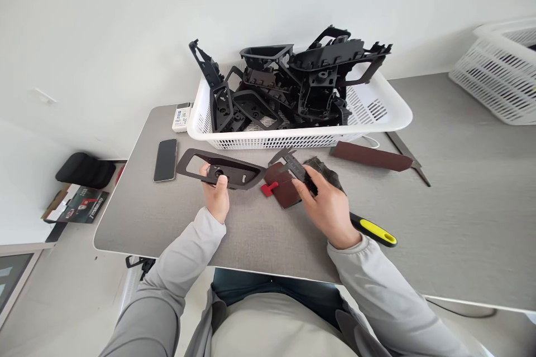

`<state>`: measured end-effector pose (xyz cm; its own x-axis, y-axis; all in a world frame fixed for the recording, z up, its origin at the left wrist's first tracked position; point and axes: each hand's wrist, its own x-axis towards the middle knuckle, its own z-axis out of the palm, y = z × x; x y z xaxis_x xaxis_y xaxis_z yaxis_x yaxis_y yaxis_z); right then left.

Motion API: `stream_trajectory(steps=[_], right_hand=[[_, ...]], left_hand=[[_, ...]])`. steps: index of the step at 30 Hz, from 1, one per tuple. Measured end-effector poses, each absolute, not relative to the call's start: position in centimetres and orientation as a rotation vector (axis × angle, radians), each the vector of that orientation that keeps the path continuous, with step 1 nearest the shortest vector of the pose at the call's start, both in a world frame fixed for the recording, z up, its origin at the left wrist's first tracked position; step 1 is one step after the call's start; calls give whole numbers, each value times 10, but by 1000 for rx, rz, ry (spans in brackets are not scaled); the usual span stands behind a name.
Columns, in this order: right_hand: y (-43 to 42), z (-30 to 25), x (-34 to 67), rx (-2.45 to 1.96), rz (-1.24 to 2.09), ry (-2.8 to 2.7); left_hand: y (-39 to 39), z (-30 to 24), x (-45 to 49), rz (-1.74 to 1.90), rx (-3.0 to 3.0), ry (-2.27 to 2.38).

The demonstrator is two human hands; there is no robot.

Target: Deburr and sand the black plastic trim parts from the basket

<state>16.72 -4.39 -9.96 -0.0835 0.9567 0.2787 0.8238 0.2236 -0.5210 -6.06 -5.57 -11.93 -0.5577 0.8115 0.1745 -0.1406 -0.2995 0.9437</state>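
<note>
My left hand (216, 195) grips a dark plastic trim piece (240, 174), with the thumb on its front and fingers behind; one end has an open window. In my right hand (329, 206) is a dark caliper (294, 166), its jaws pointing toward the right end of the trim piece. Whether the jaws touch the piece I cannot tell. Beneath the caliper lie a reddish-brown sheet (281, 192), like sandpaper, and a small red part (268, 189). A black crumpled item (330, 174) sits behind my right hand, and a yellow-and-black handle (377, 231) sticks out beside the wrist.
A white plastic basket (301, 136) piled with black plastic parts (255, 109) stands at the back. A phone (166, 160) and a small white box (181, 118) lie left. A brown strip (371, 156), a long metal tool (408, 156) and another white basket (498, 75) are right.
</note>
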Motion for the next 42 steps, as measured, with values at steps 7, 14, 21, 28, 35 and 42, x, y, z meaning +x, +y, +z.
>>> stream_trajectory(steps=[7,14,21,28,35,42], right_hand=[[-26,-105,187,-1570,157,-1898],[-44,-93,156,-940,772,-1995],[-46,-74,152,-987,1061,-1740],[-40,-53,152,-1055,1647,-1410],[-42,-63,134,-1052,1693,-1637],[-15,-71,171,-1614,580,-2111]], left_hand=[[-53,-107,-56,1836,610,1143],[-62,-97,-36,1663,487,1109],[-61,-88,-49,1449,259,1125],[-68,-57,-87,1438,869,1354],[-84,-51,-43,794,964,1127],[-61,-72,-46,912,610,1109]])
